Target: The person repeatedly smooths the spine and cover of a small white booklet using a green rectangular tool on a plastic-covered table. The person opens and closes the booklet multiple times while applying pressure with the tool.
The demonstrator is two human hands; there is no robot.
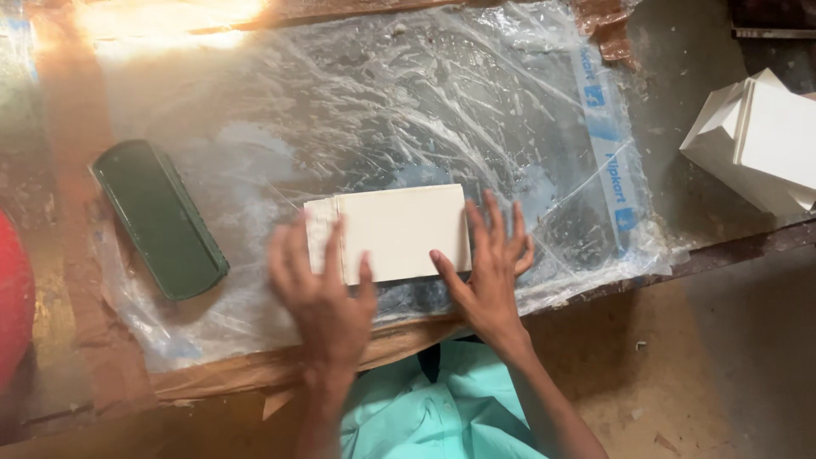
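Observation:
A cream rectangular block of stacked sheets lies flat on a crinkled clear plastic sheet over a worn wooden table. My left hand rests with fingers spread on the block's left part, where a thin folded edge shows. My right hand presses flat at the block's right end, thumb along its near edge, fingers spread on the plastic. Neither hand grips anything.
A dark green oblong case lies on the plastic to the left. A pile of white folded cards sits at the right on the table. A red object shows at the left edge. Bare floor lies below the table's near edge.

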